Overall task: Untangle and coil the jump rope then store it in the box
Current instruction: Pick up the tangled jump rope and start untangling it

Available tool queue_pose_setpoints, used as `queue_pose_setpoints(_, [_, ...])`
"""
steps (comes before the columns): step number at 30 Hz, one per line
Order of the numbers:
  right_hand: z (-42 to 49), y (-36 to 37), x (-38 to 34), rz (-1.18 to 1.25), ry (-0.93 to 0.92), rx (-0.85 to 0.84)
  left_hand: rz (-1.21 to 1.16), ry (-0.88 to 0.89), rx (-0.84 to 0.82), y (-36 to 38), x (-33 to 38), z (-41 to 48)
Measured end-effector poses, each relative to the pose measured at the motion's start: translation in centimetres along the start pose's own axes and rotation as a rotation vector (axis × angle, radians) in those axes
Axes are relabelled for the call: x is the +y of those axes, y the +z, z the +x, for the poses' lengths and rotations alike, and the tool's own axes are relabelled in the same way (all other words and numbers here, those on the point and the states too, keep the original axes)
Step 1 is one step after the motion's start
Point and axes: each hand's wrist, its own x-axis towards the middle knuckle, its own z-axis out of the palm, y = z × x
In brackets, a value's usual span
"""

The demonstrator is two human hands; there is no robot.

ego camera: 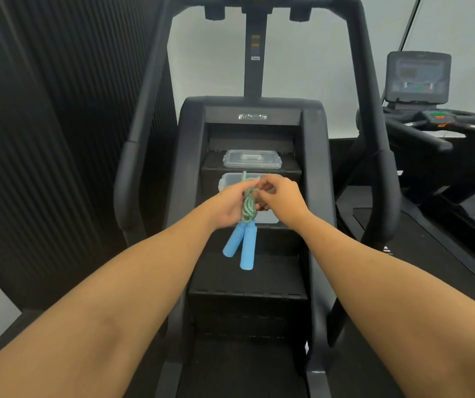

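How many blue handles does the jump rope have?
2. Both blue foam handles hang side by side below the person's hands: one angles left, the other points almost straight down. Nothing seems hidden.

- Jump rope cord [248, 205]: braided green fibre, rough-looking.
- Rope handles [242, 245]: matt blue foam, smooth.
- Box [267, 218] and its lid [252, 159]: clear, glossy plastic.
- Stair-climber steps [247, 271]: matt black plastic, ribbed edge.
- Handrails [141, 104]: smooth, dull black coating.
- Left wall panel [43, 124]: dark, finely ribbed.
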Motion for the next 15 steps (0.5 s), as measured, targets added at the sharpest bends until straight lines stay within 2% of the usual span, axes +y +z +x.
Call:
queue_pose_setpoints(2, [0.2,-0.5,0.1,0.024,0.063,-0.022,0.001,0.009,-0.014,-0.2,-0.2,-0.2])
queue_pose_setpoints(6, [0.1,-1.3,0.3,-0.012,0.093,-0.038,0.060,0.029,0.070,0.6,-0.3,-0.1])
queue_pose_setpoints(11, [-0.6,-1.5,0.5,-0.132,0.040,0.058,0.257,0.058,0.096,2.0,-0.3,0.1])
queue_pose_setpoints(15, [-1.2,-1.8,0.9,-0.253,0.013,0.047,0.386,0.055,0.060,2.0,-0.1,-0.1])
